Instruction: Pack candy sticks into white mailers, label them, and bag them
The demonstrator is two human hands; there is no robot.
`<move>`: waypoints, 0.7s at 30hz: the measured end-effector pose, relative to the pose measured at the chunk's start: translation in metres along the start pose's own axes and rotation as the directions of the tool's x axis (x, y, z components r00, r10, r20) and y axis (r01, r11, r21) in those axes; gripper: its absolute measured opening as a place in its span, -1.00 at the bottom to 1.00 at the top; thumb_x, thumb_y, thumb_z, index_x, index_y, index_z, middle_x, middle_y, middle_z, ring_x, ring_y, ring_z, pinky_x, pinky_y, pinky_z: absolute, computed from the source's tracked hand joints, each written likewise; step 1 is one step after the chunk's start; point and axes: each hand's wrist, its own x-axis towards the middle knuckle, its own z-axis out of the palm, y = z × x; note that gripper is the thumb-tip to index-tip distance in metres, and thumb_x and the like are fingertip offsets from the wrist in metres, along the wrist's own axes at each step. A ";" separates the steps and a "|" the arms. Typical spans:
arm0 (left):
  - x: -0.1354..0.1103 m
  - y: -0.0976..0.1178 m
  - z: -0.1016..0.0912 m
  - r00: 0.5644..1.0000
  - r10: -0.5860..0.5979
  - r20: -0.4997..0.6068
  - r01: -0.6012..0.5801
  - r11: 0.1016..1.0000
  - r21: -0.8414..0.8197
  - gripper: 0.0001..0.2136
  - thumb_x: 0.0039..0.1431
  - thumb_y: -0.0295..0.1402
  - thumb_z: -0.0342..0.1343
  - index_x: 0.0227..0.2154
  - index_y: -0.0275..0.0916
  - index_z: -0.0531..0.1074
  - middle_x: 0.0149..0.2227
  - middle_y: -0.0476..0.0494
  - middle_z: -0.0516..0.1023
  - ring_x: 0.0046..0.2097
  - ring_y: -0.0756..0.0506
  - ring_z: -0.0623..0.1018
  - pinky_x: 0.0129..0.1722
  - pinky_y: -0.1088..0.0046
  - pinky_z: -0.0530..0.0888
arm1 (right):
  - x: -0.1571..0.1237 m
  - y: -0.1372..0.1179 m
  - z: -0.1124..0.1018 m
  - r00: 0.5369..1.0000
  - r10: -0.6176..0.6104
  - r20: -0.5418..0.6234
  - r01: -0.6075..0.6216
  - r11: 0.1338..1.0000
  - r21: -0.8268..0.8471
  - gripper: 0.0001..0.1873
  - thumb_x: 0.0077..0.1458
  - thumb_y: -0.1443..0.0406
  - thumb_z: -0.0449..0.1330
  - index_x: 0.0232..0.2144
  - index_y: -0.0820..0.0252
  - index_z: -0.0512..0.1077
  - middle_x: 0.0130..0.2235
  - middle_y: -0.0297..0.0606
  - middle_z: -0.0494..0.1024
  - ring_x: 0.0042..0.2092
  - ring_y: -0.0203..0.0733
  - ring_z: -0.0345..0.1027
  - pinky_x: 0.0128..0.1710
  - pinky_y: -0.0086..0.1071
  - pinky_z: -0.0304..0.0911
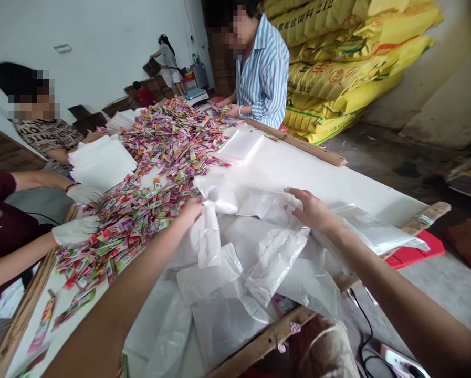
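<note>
A loose heap of clear and whitish plastic bags [219, 273] lies before me, several overlapping and creased. My left hand [191, 211] is at the heap's left side, its fingers closed on the edge of a plastic bag [209, 236]; its fingertips are partly hidden. Over the right side of the heap, my right hand [312, 209] has its fingers apart and holds nothing. Beneath it lies a crumpled bag [272, 202]. Small colourful snack packets [140, 226] are piled to the left of the bags.
A wooden strip [298, 142] edges the white table [322, 173]. Stacks of white sheets or bags [101, 163] stand among the packets. Gloved hands of a co-worker [77, 231] touch the packets at left. A person in a striped shirt [262, 73] handles packets opposite. Yellow sacks [337, 68] are stacked behind.
</note>
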 end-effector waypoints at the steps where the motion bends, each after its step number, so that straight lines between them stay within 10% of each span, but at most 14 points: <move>1: -0.007 -0.003 0.008 1.000 -0.002 -0.006 0.002 0.999 0.044 -0.95 -0.12 -0.47 0.15 -0.51 -0.32 0.45 -0.58 -0.15 0.50 -0.42 -0.17 0.53 -0.37 0.35 0.42 | -0.005 -0.002 -0.003 0.999 -0.016 0.029 0.016 1.000 0.002 -0.47 0.03 0.25 0.07 0.09 0.25 0.26 0.08 -0.04 0.32 0.02 -0.02 0.32 0.06 -0.23 0.22; 6: -0.046 -0.004 0.004 0.958 0.241 -0.155 -0.195 0.944 0.265 -0.64 0.12 -0.40 -0.01 0.01 -0.29 0.29 0.08 -0.33 0.37 0.13 -0.19 0.33 0.11 0.22 0.23 | -0.034 -0.009 -0.021 0.990 -0.115 0.080 0.115 0.993 0.000 -0.55 0.05 0.21 0.09 0.02 0.15 0.33 0.03 -0.14 0.39 -0.01 -0.06 0.35 0.03 -0.24 0.25; 9: -0.076 -0.015 -0.004 0.870 0.449 0.203 -0.486 0.715 0.503 -0.65 0.17 -0.28 -0.05 0.02 -0.18 0.30 0.23 -0.22 0.18 0.23 -0.19 0.18 0.18 0.17 0.14 | -0.048 -0.019 -0.021 0.987 -0.150 0.059 0.148 0.989 0.029 -0.57 0.07 0.21 0.09 0.00 0.17 0.34 0.00 -0.13 0.43 -0.04 -0.07 0.38 -0.02 -0.24 0.29; 12: -0.098 -0.032 0.000 0.847 0.342 0.407 -0.529 0.621 0.578 -0.71 0.16 -0.24 -0.02 -0.08 -0.15 0.40 0.20 -0.20 0.26 0.16 -0.26 0.31 0.12 0.04 0.22 | -0.065 -0.038 -0.010 0.966 -0.258 0.031 0.255 0.964 0.071 -0.61 0.09 0.25 0.08 -0.02 0.21 0.35 -0.04 -0.10 0.46 -0.08 -0.08 0.40 -0.08 -0.25 0.33; 16: -0.123 -0.029 -0.016 0.892 0.362 0.273 -0.452 0.673 0.586 -0.62 0.20 -0.26 -0.06 0.06 -0.26 0.27 0.25 -0.30 0.14 0.23 -0.21 0.19 0.18 0.13 0.17 | -0.107 -0.063 -0.006 0.898 -0.441 -0.003 0.440 0.896 0.054 -0.69 0.12 0.26 0.06 -0.09 0.20 0.38 -0.08 -0.10 0.48 -0.06 -0.04 0.38 -0.01 -0.11 0.27; 21: -0.209 -0.042 -0.104 0.874 0.483 -0.052 -0.383 0.752 0.537 -0.59 0.18 -0.24 -0.03 0.06 -0.28 0.25 0.17 -0.28 0.26 0.19 -0.15 0.25 0.17 0.28 0.21 | -0.177 -0.053 -0.024 0.930 -0.357 -0.083 0.367 0.912 0.182 -0.65 0.11 0.10 0.07 -0.11 0.14 0.39 -0.10 -0.13 0.49 -0.08 -0.02 0.40 -0.04 -0.12 0.30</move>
